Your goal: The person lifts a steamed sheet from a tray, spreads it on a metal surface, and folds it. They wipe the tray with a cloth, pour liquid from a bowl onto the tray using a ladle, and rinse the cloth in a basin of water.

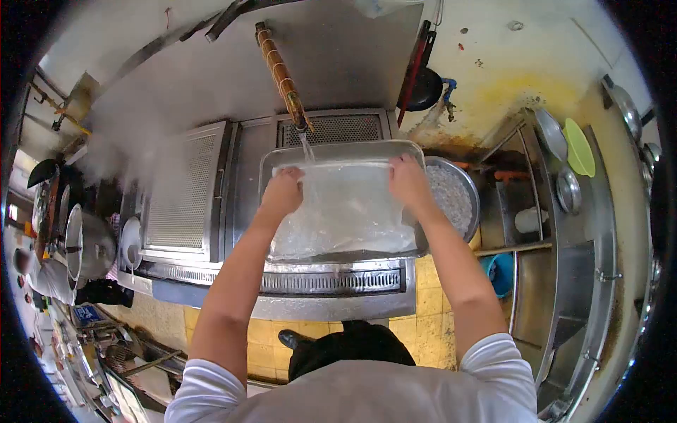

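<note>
A large rectangular metal tray (343,257) rests on the steel counter below a wrapped pipe (282,77), from which water runs into it. Inside lies a wide, whitish, translucent sheet (345,204), wet and nearly filling the tray. My left hand (284,192) pinches the sheet's far left corner, fingers closed. At the far right corner my right hand (410,180) is closed on the sheet too. Part of each hand's fingertips is hidden. Just right of the tray stands a round metal bowl (477,204) of small whitish pieces.
Steam rises at the left above a perforated metal panel (180,190). A large pot (95,247) stands at far left, with another person (49,278) beyond. On the right are a metal sink unit (575,282), a green basin (579,148) and a blue bucket (499,275).
</note>
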A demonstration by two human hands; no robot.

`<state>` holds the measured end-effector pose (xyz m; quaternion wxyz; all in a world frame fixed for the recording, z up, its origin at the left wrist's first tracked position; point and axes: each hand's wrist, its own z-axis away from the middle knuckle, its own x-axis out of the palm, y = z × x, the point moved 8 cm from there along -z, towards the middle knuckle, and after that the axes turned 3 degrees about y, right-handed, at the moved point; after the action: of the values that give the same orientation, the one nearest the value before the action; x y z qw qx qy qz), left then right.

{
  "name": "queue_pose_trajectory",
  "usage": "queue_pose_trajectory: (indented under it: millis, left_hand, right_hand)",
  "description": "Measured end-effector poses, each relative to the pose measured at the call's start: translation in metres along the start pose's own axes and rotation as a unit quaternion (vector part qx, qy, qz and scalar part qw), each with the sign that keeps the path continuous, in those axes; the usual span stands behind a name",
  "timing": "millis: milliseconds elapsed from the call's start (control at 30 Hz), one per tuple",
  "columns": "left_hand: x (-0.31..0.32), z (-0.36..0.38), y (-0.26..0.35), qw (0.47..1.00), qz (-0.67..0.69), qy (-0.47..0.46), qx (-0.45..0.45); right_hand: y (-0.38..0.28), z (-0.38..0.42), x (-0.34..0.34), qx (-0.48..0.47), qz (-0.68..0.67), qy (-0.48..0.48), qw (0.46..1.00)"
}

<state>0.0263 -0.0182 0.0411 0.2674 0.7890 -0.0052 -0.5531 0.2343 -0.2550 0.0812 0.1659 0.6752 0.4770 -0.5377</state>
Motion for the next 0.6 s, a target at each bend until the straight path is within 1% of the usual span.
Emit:
queue_pose_trajectory:
  millis: [67, 100, 200, 300, 400, 500, 600]
  left_hand:
    - [0.020, -0.026, -0.014, 0.995, -0.055, -0.060, -0.049]
    - [0.027, -0.035, -0.019, 0.990, -0.083, -0.090, -0.073]
    - [0.045, -0.047, -0.034, 0.968, -0.138, -0.185, -0.100]
    - [0.049, -0.044, -0.049, 0.955, -0.134, -0.233, -0.126]
    - [0.037, -0.036, -0.051, 0.945, -0.159, -0.269, -0.096]
    - [0.008, -0.020, -0.038, 0.958, -0.215, -0.187, -0.010]
    - [-0.036, 0.000, -0.029, 0.971, -0.210, -0.112, 0.018]
  right_hand:
    - [0.021, -0.020, 0.043, 0.005, 0.026, -0.045, 0.999]
    - [0.025, -0.026, 0.054, 0.008, 0.039, -0.067, 0.997]
    - [0.044, -0.023, 0.092, 0.044, 0.023, -0.240, 0.970]
    - [0.057, -0.015, 0.095, 0.031, 0.034, -0.265, 0.963]
    - [0.047, -0.004, 0.058, 0.026, 0.035, -0.213, 0.976]
    - [0.046, 0.003, 0.022, 0.041, 0.104, -0.169, 0.979]
    - [0.037, 0.008, -0.026, 0.001, 0.060, -0.108, 0.992]
